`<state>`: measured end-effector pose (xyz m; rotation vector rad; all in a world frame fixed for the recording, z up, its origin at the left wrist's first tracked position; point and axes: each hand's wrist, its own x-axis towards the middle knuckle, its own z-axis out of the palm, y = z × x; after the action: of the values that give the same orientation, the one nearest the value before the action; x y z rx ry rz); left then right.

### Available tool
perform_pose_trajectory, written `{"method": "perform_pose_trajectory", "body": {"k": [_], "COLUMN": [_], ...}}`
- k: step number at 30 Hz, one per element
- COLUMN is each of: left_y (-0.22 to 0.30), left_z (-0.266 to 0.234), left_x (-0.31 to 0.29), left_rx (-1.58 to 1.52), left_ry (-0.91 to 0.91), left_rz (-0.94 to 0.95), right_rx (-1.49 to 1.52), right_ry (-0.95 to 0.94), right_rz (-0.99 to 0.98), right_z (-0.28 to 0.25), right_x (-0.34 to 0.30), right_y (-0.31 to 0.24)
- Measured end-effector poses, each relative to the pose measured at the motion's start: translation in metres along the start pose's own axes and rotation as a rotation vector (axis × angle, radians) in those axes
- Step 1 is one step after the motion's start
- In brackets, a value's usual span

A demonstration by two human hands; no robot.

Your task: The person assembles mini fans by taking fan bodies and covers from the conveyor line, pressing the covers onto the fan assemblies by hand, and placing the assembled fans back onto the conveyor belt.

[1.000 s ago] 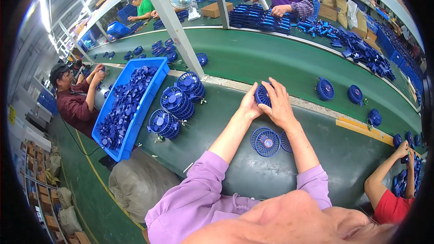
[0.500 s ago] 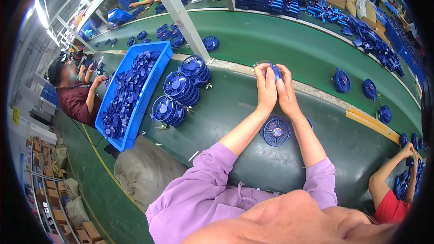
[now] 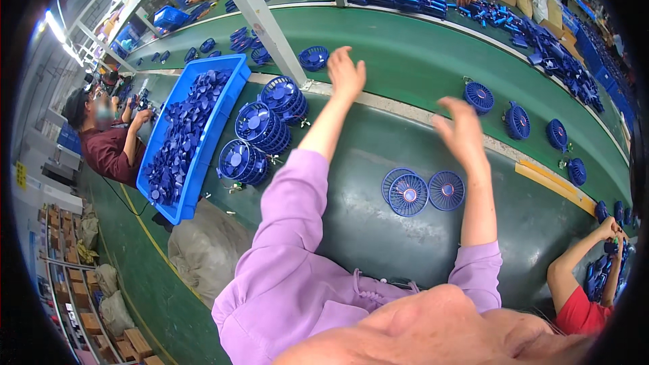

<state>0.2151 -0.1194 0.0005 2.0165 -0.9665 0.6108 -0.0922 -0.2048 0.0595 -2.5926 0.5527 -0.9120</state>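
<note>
My left hand [image 3: 347, 74] reaches over the far edge of the table with its fingers apart and nothing in them. Just left of it, a round blue fan cage with blades inside [image 3: 314, 58] sits on the green conveyor belt [image 3: 405, 54]. My right hand [image 3: 463, 128] is open too, thumb and fingers spread, close to a closed blue fan head [image 3: 478, 97] on the belt. Between my forearms, flat blue grille covers [image 3: 409, 193] lie on the dark table, one partly over another, with a further grille cover [image 3: 447, 190] beside them.
Stacked blue fan cages with blades [image 3: 257, 125] stand at left beside a blue tray [image 3: 241, 71] of loose fan blades. A metal post [image 3: 260, 20] rises at the table's far edge. More fan heads [image 3: 518, 120] lie along the belt. Co-workers sit left, right and across.
My hands have parted, and the fan head they held now lies on the belt beside my right hand. The left hand has swung left toward the fan cage on the belt.
</note>
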Motion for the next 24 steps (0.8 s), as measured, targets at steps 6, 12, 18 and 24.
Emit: {"method": "perform_pose_trajectory", "body": {"k": [6, 12, 18, 24], "left_y": [-0.029, -0.008, -0.035, -0.015], "left_z": [-0.005, -0.003, 0.012, 0.021], "left_x": [0.027, 0.015, 0.010, 0.005], "left_rx": [0.370, -0.059, 0.121, 0.067], "left_ry": [-0.262, -0.407, -0.177, -0.484], "left_rz": [-0.154, -0.185, -0.062, -0.144], "right_rx": [0.016, 0.104, 0.289, 0.994], "right_ry": [-0.788, -0.829, -0.861, -0.631], "right_rz": [-0.133, -0.093, -0.053, 0.311], "right_z": [0.018, 0.036, 0.033, 0.030], "right_x": [-0.026, -0.024, -0.012, 0.000], "right_y": [-0.050, -0.032, -0.028, 0.000]}}
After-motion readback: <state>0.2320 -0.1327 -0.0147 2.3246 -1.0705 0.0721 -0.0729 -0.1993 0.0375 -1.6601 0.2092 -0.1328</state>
